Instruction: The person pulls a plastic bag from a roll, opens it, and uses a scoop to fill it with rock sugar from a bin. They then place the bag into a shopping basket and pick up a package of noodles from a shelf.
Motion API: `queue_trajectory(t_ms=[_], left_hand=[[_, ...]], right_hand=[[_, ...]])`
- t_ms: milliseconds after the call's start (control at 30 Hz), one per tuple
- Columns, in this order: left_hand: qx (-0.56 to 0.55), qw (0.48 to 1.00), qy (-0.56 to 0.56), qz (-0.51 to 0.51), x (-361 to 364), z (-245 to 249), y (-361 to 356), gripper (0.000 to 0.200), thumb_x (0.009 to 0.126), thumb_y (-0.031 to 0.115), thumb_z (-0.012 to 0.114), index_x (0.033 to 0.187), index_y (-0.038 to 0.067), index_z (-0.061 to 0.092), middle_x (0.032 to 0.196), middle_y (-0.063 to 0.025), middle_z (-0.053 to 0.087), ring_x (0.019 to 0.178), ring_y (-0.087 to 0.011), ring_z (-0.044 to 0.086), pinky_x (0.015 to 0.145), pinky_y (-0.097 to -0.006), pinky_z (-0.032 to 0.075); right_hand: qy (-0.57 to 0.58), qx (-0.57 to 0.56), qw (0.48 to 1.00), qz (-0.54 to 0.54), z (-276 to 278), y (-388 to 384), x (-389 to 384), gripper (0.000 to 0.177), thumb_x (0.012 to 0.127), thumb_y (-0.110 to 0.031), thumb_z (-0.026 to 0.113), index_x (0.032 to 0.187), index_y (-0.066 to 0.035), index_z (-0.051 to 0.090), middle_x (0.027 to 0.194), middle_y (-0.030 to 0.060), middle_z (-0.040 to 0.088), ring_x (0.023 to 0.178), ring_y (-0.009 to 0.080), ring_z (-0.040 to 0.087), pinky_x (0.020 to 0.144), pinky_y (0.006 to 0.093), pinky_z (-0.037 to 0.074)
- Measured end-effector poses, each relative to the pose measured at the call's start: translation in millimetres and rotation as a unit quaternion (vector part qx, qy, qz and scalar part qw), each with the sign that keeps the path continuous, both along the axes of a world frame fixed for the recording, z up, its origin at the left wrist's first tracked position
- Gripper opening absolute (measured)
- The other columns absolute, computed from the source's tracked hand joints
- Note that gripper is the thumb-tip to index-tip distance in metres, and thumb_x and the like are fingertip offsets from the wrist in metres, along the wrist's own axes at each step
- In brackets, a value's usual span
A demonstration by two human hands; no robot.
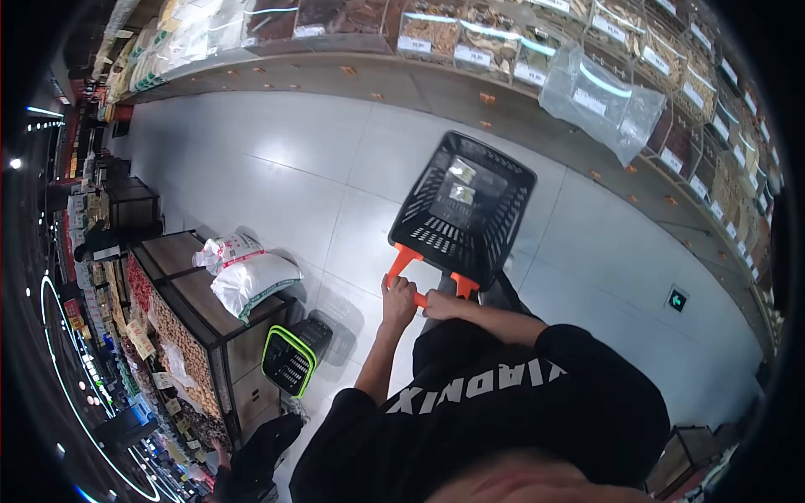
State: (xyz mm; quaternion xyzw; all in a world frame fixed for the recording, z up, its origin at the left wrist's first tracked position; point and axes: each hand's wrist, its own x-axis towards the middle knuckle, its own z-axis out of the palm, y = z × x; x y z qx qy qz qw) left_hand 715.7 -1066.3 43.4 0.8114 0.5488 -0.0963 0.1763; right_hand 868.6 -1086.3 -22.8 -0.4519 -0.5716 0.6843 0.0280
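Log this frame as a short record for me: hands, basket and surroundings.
left hand: closed around the orange handle
right hand: at the same handle, grip unclear
dark basket: holds small packages
on floor: green-rimmed basket
on wooden display: white sacks
beyond dark basket: labelled bins, clear plastic bag
other person: hand by the display's goods

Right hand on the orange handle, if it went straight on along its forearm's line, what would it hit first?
Most likely the left hand, which grips the same orange handle just ahead of the right hand, though depth is hard to judge from one view.
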Motion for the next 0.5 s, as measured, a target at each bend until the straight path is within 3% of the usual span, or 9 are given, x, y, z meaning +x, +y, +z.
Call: queue_trajectory(t_ms=[67, 100, 167, 200, 267, 333, 400, 500], left_hand=[[-0.042, 0.996, -0.037, 0.068, 12.9, 7.4, -32.6, 0.013, 0.079, 0.019, 0.068, 0.084, 0.007, 0.067, 0.091, -0.0112, 0.064, 0.109, -0.0288, 0.058, 0.107, -0.0544, 0.034], [-0.032, 0.996, -0.053, 0.068, 19.4, 0.3, -45.1, 0.019, 0.076, 0.023, 0.072, 0.083, 0.007, 0.067, 0.085, -0.0117, 0.065, 0.094, -0.0316, 0.062, 0.099, -0.0510, 0.041], [-0.119, 0.979, -0.097, 0.135, 38.8, -12.7, -55.8, 0.019, 0.076, 0.023, 0.073, 0.083, 0.007, 0.067, 0.086, -0.0134, 0.066, 0.091, -0.0331, 0.065, 0.092, -0.0500, 0.045], [-0.084, 0.973, -0.150, 0.155, 48.2, -28.7, -63.5, 0.020, 0.076, 0.024, 0.073, 0.083, 0.007, 0.066, 0.080, -0.0148, 0.067, 0.083, -0.0348, 0.066, 0.084, -0.0485, 0.048], [-0.080, 0.972, -0.166, 0.145, 69.4, -41.0, -61.5, 0.020, 0.078, 0.023, 0.072, 0.085, 0.006, 0.066, 0.074, -0.0174, 0.067, 0.075, -0.0382, 0.067, 0.077, -0.0487, 0.050], [-0.069, 0.972, -0.180, 0.136, 93.8, -40.3, -37.6, 0.020, 0.079, 0.023, 0.071, 0.086, 0.006, 0.065, 0.073, -0.0188, 0.067, 0.072, -0.0393, 0.067, 0.072, -0.0489, 0.052], [-0.079, 0.970, -0.190, 0.133, 112.3, -42.9, -8.5, 0.019, 0.080, 0.023, 0.070, 0.086, 0.005, 0.066, 0.075, -0.0195, 0.067, 0.073, -0.0391, 0.067, 0.068, -0.0489, 0.053], [-0.067, 0.956, -0.228, 0.173, 137.2, -56.0, 45.2, 0.020, 0.081, 0.022, 0.067, 0.084, 0.003, 0.064, 0.077, -0.0208, 0.067, 0.073, -0.0418, 0.066, 0.068, -0.0502, 0.054]], right_hand=[[-0.022, -0.006, 0.995, 0.100, 9.5, -7.6, 23.8, 0.030, 0.075, -0.010, 0.059, 0.095, 0.010, 0.068, 0.086, 0.0316, 0.068, 0.082, 0.0413, 0.071, 0.072, 0.0489, 0.053], [-0.029, 0.007, 0.985, 0.172, 21.0, -0.2, 40.1, 0.028, 0.073, -0.010, 0.059, 0.092, 0.007, 0.070, 0.087, 0.0309, 0.068, 0.083, 0.0404, 0.071, 0.073, 0.0493, 0.053], [-0.091, 0.090, 0.966, 0.224, 27.8, 6.8, 68.5, 0.027, 0.073, -0.011, 0.058, 0.090, 0.003, 0.073, 0.090, 0.0255, 0.071, 0.085, 0.0380, 0.071, 0.076, 0.0489, 0.055], [-0.126, 0.104, 0.950, 0.265, 32.4, 16.7, 81.1, 0.028, 0.071, -0.013, 0.060, 0.090, 0.003, 0.073, 0.090, 0.0264, 0.070, 0.088, 0.0388, 0.070, 0.077, 0.0483, 0.055], [-0.174, 0.166, 0.926, 0.291, 57.7, 41.9, 108.2, 0.027, 0.070, -0.016, 0.062, 0.089, -0.001, 0.074, 0.087, 0.0236, 0.071, 0.086, 0.0374, 0.071, 0.075, 0.0500, 0.055], [-0.228, 0.291, 0.883, 0.290, 40.8, 58.6, 129.2, 0.019, 0.070, -0.021, 0.065, 0.076, -0.005, 0.073, 0.077, 0.0167, 0.071, 0.078, 0.0337, 0.071, 0.065, 0.0460, 0.053], [-0.284, 0.349, 0.842, 0.298, 45.2, 90.3, 143.2, 0.016, 0.063, -0.019, 0.066, 0.071, -0.008, 0.074, 0.075, 0.0151, 0.072, 0.075, 0.0301, 0.071, 0.064, 0.0425, 0.054], [-0.270, 0.487, 0.786, 0.269, 28.8, 146.9, 159.9, 0.014, 0.062, -0.023, 0.067, 0.062, -0.009, 0.069, 0.067, 0.0110, 0.068, 0.069, 0.0293, 0.069, 0.068, 0.0407, 0.051]])
